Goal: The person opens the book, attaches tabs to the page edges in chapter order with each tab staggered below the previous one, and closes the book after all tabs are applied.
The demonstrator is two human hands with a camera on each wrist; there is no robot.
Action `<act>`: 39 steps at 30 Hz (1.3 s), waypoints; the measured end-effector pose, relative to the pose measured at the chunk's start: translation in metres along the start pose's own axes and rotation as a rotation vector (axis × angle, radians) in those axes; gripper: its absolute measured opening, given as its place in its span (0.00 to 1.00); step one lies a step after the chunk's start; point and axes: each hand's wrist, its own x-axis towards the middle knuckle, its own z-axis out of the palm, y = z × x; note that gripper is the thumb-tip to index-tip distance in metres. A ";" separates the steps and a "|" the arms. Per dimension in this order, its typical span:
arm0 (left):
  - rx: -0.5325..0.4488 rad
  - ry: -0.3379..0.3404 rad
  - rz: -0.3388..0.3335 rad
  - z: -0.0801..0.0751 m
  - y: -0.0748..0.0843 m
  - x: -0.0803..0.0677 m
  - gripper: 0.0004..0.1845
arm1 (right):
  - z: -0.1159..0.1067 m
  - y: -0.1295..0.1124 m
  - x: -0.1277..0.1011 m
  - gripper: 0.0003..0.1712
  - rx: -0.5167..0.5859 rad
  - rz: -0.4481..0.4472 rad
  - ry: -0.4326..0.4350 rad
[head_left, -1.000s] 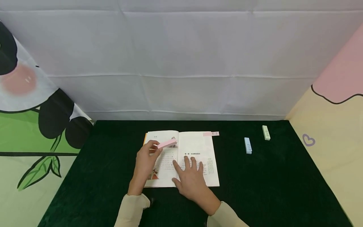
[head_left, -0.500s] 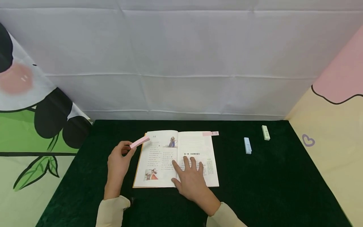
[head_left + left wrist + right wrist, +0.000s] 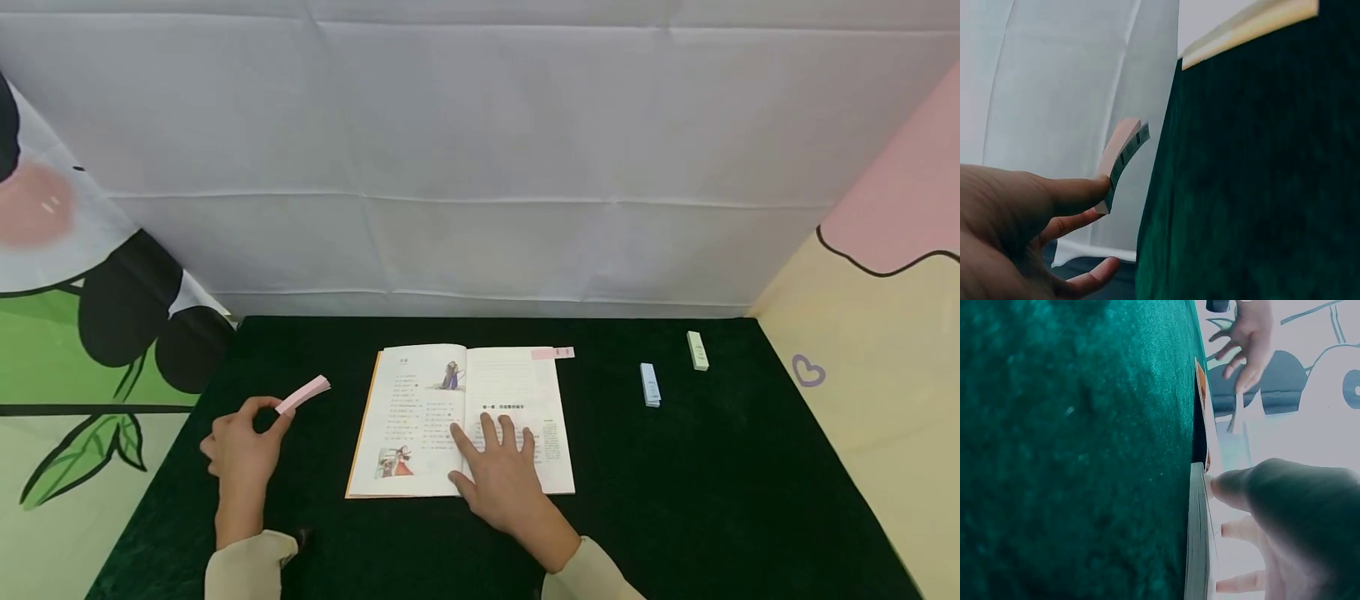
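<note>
An open book (image 3: 420, 417) lies on the dark green cloth (image 3: 675, 492) at the table's middle. A pink tab (image 3: 552, 353) sticks out past its top right corner. My right hand (image 3: 497, 467) rests flat on the right page with fingers spread (image 3: 1235, 487). My left hand (image 3: 243, 442) is left of the book, above the cloth, pinching a pink sticky-note pad (image 3: 303, 393) between thumb and fingers. The left wrist view shows that pad (image 3: 1119, 159) held by one end, its far end free.
A blue note pad (image 3: 649, 384) and a green note pad (image 3: 697, 351) lie on the cloth at the right. White backdrop stands behind the table, a panda-print sheet at the left, a pink and cream sheet at the right.
My left hand has carried the pink pad leftward off the book's left page to a spot over the cloth beside the book. The right hand stays on the right page.
</note>
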 end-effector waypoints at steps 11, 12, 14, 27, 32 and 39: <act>-0.004 -0.025 -0.120 -0.014 -0.029 0.014 0.29 | 0.001 0.001 -0.001 0.40 -0.039 -0.010 -0.012; -0.004 -0.028 -0.126 -0.014 -0.031 0.014 0.29 | 0.001 0.001 -0.001 0.39 -0.036 -0.012 -0.011; 0.000 -0.030 -0.134 -0.014 -0.034 0.014 0.29 | 0.001 0.001 -0.002 0.39 -0.029 -0.016 -0.010; 0.094 -0.048 -0.114 -0.007 -0.035 0.014 0.25 | 0.000 0.001 -0.003 0.39 -0.017 -0.014 -0.012; 0.109 -0.079 -0.129 -0.006 -0.034 0.014 0.25 | 0.002 0.001 -0.003 0.39 -0.012 -0.012 -0.018; 0.081 -0.099 -0.156 -0.007 -0.032 0.016 0.30 | 0.005 0.000 -0.003 0.39 -0.030 -0.010 -0.013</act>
